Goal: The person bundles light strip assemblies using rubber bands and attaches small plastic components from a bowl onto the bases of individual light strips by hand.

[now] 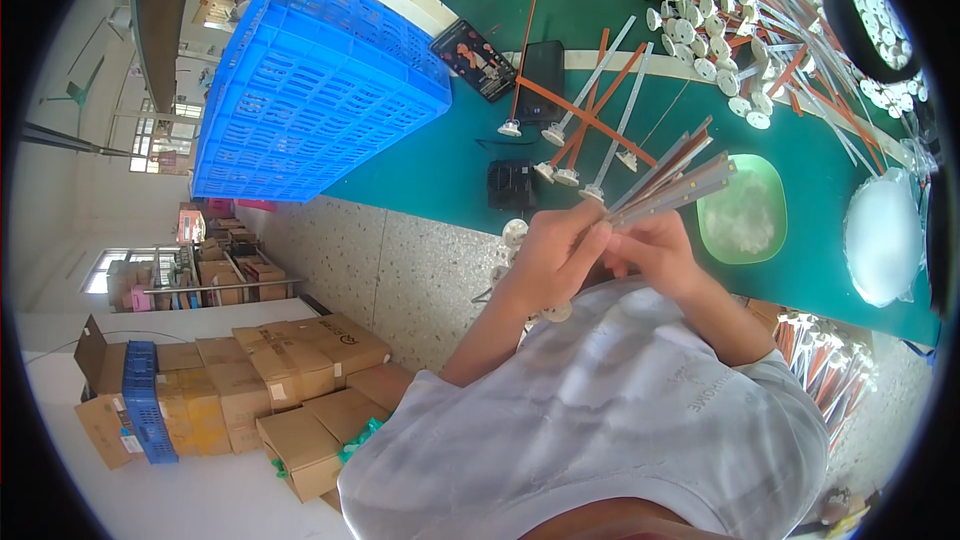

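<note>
LED strips point(690, 183), a fanned bundle of pale and reddish-brown lengths, stand in the person's hands over the near edge of the green-topped table point(420, 170) in the head view, their free ends pointing up and to the right. The left hand point(555, 252) is closed around the bundle's near end, thumb pressed along it; the right hand point(655, 248) is curled just beneath the strips, its fingertips meeting the left hand, and what they pinch cannot be told. Round white discs point(556, 313) show below the left wrist, partly hidden. Beyond the hands, loose disc-ended strips point(585, 120) lie crossed on the table, near a small black device point(512, 185), a black oblong case point(541, 82) and a dark printed box point(473, 60). Just right of the bundle sits a light-green bowl point(742, 257) with whitish, unclear contents; farther right is a clear bag point(885, 240) of something white. A large heap of disc-ended strips point(700, 25) fills the far right, and a blue lattice crate point(320, 90) stands at the left.
</note>
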### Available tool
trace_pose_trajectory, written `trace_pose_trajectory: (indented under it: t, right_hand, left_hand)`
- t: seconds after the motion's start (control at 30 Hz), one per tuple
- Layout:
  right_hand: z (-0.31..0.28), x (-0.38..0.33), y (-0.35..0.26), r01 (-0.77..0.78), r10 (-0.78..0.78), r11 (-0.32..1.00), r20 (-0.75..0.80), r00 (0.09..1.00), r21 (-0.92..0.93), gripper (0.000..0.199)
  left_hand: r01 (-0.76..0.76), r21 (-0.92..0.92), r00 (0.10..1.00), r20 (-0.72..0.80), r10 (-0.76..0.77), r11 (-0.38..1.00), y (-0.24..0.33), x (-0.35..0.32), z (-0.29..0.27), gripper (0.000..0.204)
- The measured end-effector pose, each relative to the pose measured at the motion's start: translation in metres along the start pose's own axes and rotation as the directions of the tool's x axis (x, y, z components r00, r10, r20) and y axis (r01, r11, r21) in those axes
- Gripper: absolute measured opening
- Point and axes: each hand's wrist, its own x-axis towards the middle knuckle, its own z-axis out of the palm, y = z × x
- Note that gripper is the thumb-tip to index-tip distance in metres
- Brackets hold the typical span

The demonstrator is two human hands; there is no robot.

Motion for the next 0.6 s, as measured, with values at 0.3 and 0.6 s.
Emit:
trace_pose_trajectory:
  t: [0.3,0.6]
  right_hand:
    - [-0.029,0.020,0.043,-0.042,0.016,0.964,0.100,0.995,0.263,0.033]
    - [0.013,0.005,-0.007,0.626,-0.645,0.527,0.209,0.735,-0.575,0.047]
  left_hand:
    - [-0.095,0.039,0.994,0.060,0.093,0.995,0.008,0.003,0.013,0.039]
    - [-0.418,-0.616,0.904,-0.358,0.236,0.667,-0.002,0.006,-0.019,0.034]
